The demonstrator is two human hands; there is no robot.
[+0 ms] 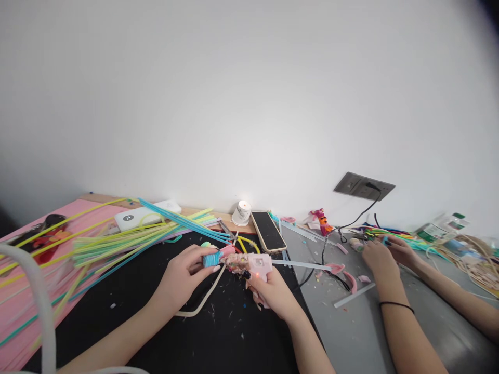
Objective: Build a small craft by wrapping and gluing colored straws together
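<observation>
My left hand (183,280) is closed around a small bundle of blue and pink straw pieces (217,256) held over the black mat (156,311). My right hand (273,292) grips a pink glue gun (251,264) whose nozzle touches the bundle's pink end. A clear glue stick (300,265) juts from the gun's back toward the right. A red light glows on the gun's body.
Long yellow, green and blue straws (128,234) fan over the left of the table. A phone (268,230), a white tape roll (242,212), pliers (245,242) and a power bank (145,213) lie at the back. Another person's hands (384,254) work on the grey surface at right, below a wall socket (364,186).
</observation>
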